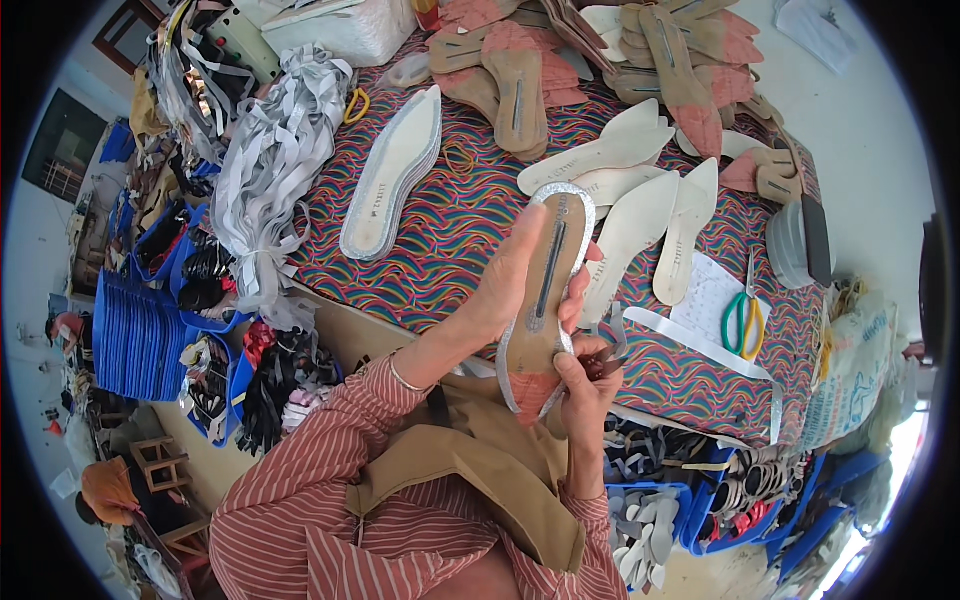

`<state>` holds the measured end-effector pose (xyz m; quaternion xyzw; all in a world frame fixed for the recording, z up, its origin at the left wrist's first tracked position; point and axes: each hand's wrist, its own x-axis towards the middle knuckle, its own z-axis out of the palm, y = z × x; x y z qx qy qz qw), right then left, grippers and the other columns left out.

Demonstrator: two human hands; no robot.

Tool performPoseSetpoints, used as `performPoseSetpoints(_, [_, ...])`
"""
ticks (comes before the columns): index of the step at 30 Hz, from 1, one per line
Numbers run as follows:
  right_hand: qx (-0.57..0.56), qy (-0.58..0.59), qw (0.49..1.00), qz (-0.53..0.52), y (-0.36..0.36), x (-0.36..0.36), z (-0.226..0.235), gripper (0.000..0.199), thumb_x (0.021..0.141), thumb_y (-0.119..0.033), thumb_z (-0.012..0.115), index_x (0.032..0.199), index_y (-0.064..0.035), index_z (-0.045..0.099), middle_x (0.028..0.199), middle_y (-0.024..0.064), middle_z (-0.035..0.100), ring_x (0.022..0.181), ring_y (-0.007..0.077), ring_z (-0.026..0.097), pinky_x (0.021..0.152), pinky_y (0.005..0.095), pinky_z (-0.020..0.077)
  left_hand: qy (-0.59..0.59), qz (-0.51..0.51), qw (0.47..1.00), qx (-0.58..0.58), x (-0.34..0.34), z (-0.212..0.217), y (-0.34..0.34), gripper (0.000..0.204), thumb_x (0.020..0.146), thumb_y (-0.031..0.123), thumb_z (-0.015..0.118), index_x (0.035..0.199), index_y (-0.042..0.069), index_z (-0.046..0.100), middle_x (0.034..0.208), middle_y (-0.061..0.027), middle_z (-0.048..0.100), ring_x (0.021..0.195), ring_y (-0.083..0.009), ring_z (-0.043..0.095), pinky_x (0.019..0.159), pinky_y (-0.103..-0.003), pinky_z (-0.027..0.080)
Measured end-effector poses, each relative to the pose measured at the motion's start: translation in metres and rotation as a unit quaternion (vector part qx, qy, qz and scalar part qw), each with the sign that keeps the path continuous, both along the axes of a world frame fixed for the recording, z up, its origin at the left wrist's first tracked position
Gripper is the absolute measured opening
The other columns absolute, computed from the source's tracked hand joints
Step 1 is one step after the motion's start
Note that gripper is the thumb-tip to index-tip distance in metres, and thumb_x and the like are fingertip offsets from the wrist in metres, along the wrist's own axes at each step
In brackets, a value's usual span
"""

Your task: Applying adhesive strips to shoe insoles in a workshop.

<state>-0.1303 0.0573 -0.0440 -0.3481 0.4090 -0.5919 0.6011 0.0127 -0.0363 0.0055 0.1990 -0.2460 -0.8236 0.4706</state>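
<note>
A shoe insole (541,290) is held up in front of me, its tan underside facing up. A dark metal strip runs along its middle, the toe is red and a silvery band follows its rim. My left hand (512,268) grips it around the heel half, fingers wrapping behind it. The thumb of my right hand (583,388) presses on its edge near the toe. A dark red-brown object (604,364) with a greyish blade-like or strip-like part sits in my right fingers; its kind is unclear. A silver-white tape (700,343) lies right of my hands.
The patterned tablecloth (330,270) bears a stack of white insoles (393,180), loose white insoles (640,235) and a pile of tan-and-red insoles (515,90). Scissors (742,325) lie on paper at right. Silvery strips (270,170) hang at left. Blue baskets (140,335) stand below.
</note>
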Motion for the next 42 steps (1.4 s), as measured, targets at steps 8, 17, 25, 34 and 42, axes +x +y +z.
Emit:
performPoseSetpoints(8, [-0.129, 0.253, 0.948, -0.147, -0.037, -0.01, 0.034, 0.018, 0.084, 0.003, 0.065, 0.1, -0.0012, 0.07, 0.083, 0.0013, 0.063, 0.063, 0.0071, 0.046, 0.056, 0.0194, 0.0367, -0.215, 0.009, 0.974, -0.069, 0.001, 0.026, 0.02, 0.037, 0.098, 0.036, 0.048, 0.107, 0.001, 0.06, 0.071, -0.0073, 0.06, 0.054, -0.0148, 0.054, 0.052, -0.026, 0.044])
performPoseSetpoints(17, [-0.372, 0.504, 0.749, -0.216, -0.066, -0.011, 0.051, 0.029, 0.077, 0.009, 0.069, 0.104, -0.0023, 0.069, 0.082, 0.0055, 0.063, 0.058, 0.0121, 0.047, 0.05, 0.0235, 0.0382, -0.391, 0.066, 0.907, -0.144, -0.014, 0.012, 0.046, 0.009, 0.09, 0.007, 0.056, 0.091, 0.001, 0.063, 0.07, -0.0052, 0.062, 0.059, -0.0105, 0.053, 0.054, -0.022, 0.043])
performPoseSetpoints(25, [-0.322, 0.51, 0.758, -0.248, -0.062, -0.007, 0.049, 0.025, 0.076, 0.005, 0.071, 0.1, -0.002, 0.068, 0.079, 0.0055, 0.06, 0.058, 0.0143, 0.049, 0.05, 0.0245, 0.0392, -0.364, 0.101, 0.915, -0.145, -0.024, -0.003, 0.051, 0.007, 0.088, 0.006, 0.058, 0.086, 0.0, 0.063, 0.067, -0.0048, 0.061, 0.058, -0.0103, 0.053, 0.053, -0.022, 0.043])
performPoseSetpoints(34, [-0.075, 0.135, 0.986, -0.065, -0.064, -0.032, 0.063, 0.01, 0.089, -0.01, 0.065, 0.093, -0.0012, 0.066, 0.082, 0.0035, 0.06, 0.063, 0.0103, 0.051, 0.052, 0.0211, 0.0391, -0.237, -0.094, 0.965, -0.061, -0.007, 0.023, 0.03, 0.019, 0.094, 0.016, 0.056, 0.095, -0.002, 0.063, 0.074, -0.0092, 0.065, 0.058, -0.0143, 0.058, 0.054, -0.023, 0.046])
performPoseSetpoints(42, [0.054, -0.044, 0.977, -0.202, -0.074, -0.032, 0.042, 0.02, 0.095, -0.021, 0.061, 0.079, -0.0092, 0.059, 0.054, -0.0074, 0.045, 0.045, -0.0005, 0.034, 0.04, 0.0169, 0.022, -0.259, -0.038, 0.951, -0.168, 0.013, 0.004, 0.007, 0.037, 0.1, 0.024, 0.047, 0.124, -0.002, 0.056, 0.119, -0.0158, 0.064, 0.1, -0.023, 0.064, 0.088, -0.033, 0.05])
